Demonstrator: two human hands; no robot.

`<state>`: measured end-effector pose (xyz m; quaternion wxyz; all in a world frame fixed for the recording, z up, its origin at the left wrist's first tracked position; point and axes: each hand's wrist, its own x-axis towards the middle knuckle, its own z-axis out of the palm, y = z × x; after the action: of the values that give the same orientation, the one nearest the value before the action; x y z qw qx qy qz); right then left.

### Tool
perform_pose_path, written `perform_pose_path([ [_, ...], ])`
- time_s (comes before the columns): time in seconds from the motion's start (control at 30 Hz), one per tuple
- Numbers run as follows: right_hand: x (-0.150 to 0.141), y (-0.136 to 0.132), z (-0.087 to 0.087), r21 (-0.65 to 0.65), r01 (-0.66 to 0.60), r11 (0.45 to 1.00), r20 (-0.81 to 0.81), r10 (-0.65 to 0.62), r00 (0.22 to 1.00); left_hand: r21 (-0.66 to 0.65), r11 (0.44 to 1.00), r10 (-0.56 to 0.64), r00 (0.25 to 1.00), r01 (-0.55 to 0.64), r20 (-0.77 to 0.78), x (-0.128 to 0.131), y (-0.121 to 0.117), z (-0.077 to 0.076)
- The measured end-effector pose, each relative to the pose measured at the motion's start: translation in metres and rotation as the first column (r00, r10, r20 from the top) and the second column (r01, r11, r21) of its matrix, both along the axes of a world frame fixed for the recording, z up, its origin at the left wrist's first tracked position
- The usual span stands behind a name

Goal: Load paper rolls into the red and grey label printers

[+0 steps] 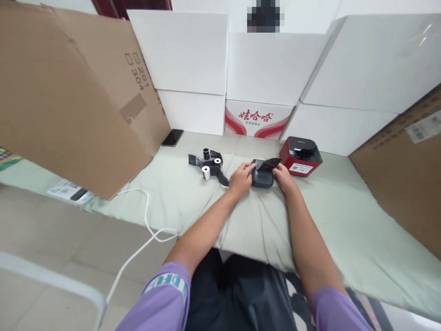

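A small dark device (263, 180) with rounded corners, perhaps a portable printer, lies on the cloth-covered table in front of me. My left hand (242, 178) grips its left side, with the forefinger reaching over the upper corner. A glossy black strip (270, 164) stands up from the device's far end and slants to the right. The fingers of my right hand (284, 178) are closed at the strip's lower right edge, beside the device. To the left are two small white paper rolls (206, 173) and a black roll (206, 154), with loose black strips (219, 175) among them.
A red and black box-shaped device (301, 158) stands just right of my right hand. A phone (172, 137) lies at the back left. White boxes (193, 112) wall off the back, brown cardboard (86, 92) the sides. A white cable (147, 209) hangs over the front edge.
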<state>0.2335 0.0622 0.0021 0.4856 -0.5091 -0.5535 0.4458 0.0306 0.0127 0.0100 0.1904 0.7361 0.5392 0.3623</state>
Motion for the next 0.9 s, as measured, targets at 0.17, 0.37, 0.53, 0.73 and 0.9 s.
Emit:
perform_pose_path([
  [0.17, -0.001, 0.002, 0.000, -0.018, 0.026, 0.999, 0.033, -0.025, 0.999, -0.063, 0.998, -0.030, 0.998, 0.027, -0.060, 0.000, 0.000, 0.002],
  [0.37, 0.001, 0.003, 0.004, -0.053, 0.008, 0.999, 0.034, -0.006, 0.999, -0.131, 0.990, -0.050, 0.999, 0.047, -0.018, -0.001, 0.002, 0.002],
  [0.53, 0.006, 0.005, 0.001, -0.063, -0.087, 0.994, 0.056, 0.091, 0.994, -0.161, 0.985, -0.075, 0.994, 0.062, -0.077, 0.000, -0.008, 0.006],
  [0.73, 0.002, 0.003, -0.010, 0.040, 0.030, 0.999, 0.069, -0.032, 0.997, -0.158, 0.987, -0.012, 0.966, -0.030, -0.256, 0.008, -0.027, 0.010],
  [0.9, -0.001, 0.003, -0.008, 0.116, 0.082, 0.990, 0.111, -0.095, 0.989, -0.152, 0.988, -0.030, 0.974, -0.005, -0.224, 0.007, -0.028, 0.011],
])
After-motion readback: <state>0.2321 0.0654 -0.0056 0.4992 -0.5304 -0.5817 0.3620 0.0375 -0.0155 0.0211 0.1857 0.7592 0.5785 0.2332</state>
